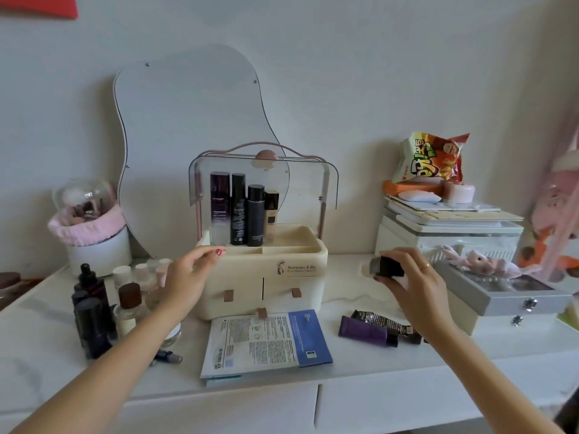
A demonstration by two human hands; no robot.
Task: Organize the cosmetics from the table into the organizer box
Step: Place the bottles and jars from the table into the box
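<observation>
The cream organizer box [300, 261] stands mid-table with its clear lid raised. Several tall dark bottles [238, 208] stand upright in its top left compartment. My left hand [188, 277] hovers at the box's front left corner, fingers apart, holding nothing. My right hand [410, 277] grips a small black jar [388, 266] just above the table, right of the box. A purple tube [365, 332] and a black tube [380, 321] lie in front of that hand. A cluster of dark and clear bottles [97, 311] stands at the left. A sheet mask packet [266, 343] lies before the box.
A wavy mirror [188, 126] leans on the wall behind the box. A brush holder with pink cloth [94, 233] sits far left. White and grey boxes [501, 296] stack at the right, topped by a snack bag [432, 158]. The table's front edge [313, 380] runs below the packet.
</observation>
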